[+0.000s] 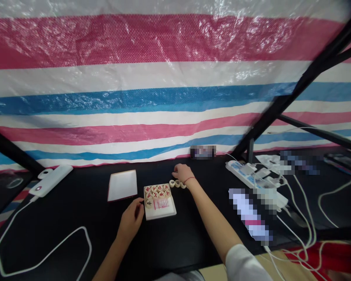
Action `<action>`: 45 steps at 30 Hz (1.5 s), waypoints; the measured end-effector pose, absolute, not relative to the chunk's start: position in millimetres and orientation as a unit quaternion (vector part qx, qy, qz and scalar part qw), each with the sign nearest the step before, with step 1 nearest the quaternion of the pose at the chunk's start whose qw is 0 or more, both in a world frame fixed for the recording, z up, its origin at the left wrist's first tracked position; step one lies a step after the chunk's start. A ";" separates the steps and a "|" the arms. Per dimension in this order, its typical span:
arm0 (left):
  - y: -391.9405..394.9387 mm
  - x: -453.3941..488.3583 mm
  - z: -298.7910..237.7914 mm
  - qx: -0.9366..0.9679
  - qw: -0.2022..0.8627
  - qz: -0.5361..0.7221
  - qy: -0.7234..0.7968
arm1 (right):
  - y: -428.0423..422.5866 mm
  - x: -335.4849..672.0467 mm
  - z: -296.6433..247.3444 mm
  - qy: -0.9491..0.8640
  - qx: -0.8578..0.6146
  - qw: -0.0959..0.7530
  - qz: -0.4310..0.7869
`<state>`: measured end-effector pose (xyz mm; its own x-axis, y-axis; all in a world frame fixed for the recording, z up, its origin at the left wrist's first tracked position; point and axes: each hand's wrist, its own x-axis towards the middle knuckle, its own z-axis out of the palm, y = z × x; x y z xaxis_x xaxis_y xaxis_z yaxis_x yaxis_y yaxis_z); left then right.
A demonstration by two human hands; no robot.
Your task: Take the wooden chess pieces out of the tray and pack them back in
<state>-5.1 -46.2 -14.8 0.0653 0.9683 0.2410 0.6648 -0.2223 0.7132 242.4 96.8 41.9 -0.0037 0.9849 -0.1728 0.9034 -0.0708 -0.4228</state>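
Observation:
A shallow white box (160, 212) holds several round Chinese chess pieces (155, 195), their faces marked with red or black characters. They sit in rows at its far side, and red lines show on the bare white floor at the near side. My left hand (131, 218) is at the box's left edge, fingers loosely bent and apart, holding nothing visible. Beyond the box to the right, my right hand (183, 172) is low over the table with its fingers curled down; whatever they hold is hidden. Just in front of it, loose chess pieces (177, 183) stand in a short row, partly covered by my wrist.
An open white lid (123, 186) lies left of the box on the black table (64, 210). A white device (51, 181) with a cable is farther left. At right are a power strip (242, 173), chargers, cables and a blurred phone (248, 214). Striped sheeting (134, 97) hangs behind.

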 end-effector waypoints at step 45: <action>-14.9 20.0 9.5 0.913 0.083 0.135 0.376 | -23.7 219.2 14.6 -0.501 -0.495 0.438 0.559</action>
